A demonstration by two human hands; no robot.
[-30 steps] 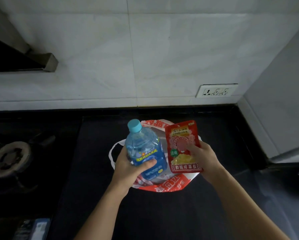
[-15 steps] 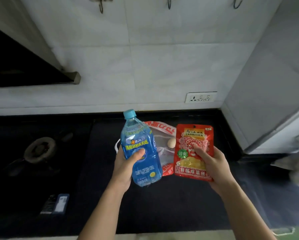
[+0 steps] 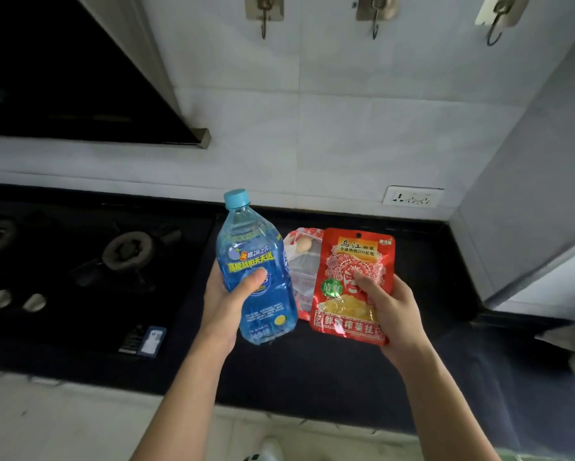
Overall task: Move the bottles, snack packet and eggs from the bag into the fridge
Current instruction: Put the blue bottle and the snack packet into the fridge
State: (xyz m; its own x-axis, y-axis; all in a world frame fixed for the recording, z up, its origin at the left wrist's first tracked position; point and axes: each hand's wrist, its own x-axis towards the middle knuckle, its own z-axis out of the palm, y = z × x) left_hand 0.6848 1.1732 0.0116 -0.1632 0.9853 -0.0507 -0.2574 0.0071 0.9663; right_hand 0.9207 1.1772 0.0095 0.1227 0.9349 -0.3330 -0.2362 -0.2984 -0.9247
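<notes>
Lifted higher, bottle (image 3: pixel 246 242) and snack packet (image 3: pixel 357 252), egg (image 3: pixel 303 245) inside bag (image 3: pixel 304 279)

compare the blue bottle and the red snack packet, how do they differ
The bottle is see-through blue with a light blue cap; the snack packet is opaque red. The bottle is rounded and bulky, the snack packet flat and thin. The left hand wraps round the bottle; the right hand pinches the snack packet, thumb on its front. Both are held above the dark counter.
</notes>
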